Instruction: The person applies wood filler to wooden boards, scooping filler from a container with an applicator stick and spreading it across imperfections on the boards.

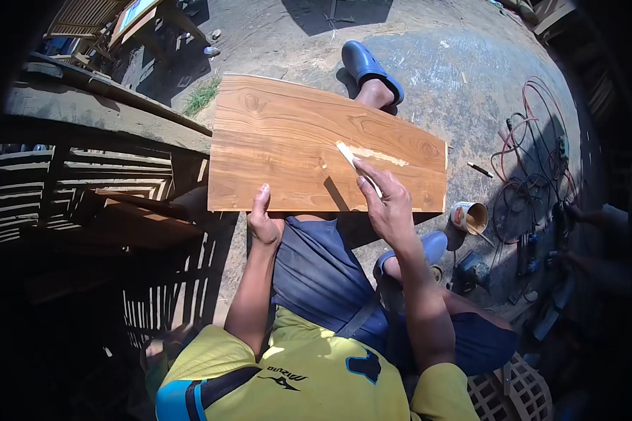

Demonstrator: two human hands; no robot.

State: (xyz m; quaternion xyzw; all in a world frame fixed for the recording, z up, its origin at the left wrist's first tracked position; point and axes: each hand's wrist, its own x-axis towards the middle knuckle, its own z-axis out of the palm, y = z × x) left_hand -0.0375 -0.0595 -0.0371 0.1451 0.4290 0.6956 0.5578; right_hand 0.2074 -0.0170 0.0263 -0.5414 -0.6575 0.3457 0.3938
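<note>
The right hand (387,203) is gripping a flat stick (345,150); the left hand (262,222) is holding the swirly wooden board (267,144) at seven o'clock.

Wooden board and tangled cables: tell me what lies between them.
Between the board and the cables, the head view shows a dark pen-like stick and, lower, an open container.

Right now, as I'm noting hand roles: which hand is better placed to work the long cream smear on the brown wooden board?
Probably the right hand: it holds a pale flat strip over the brown wooden board, near the cream smear. The left hand grips the board's near edge, likely steadying it.
</note>
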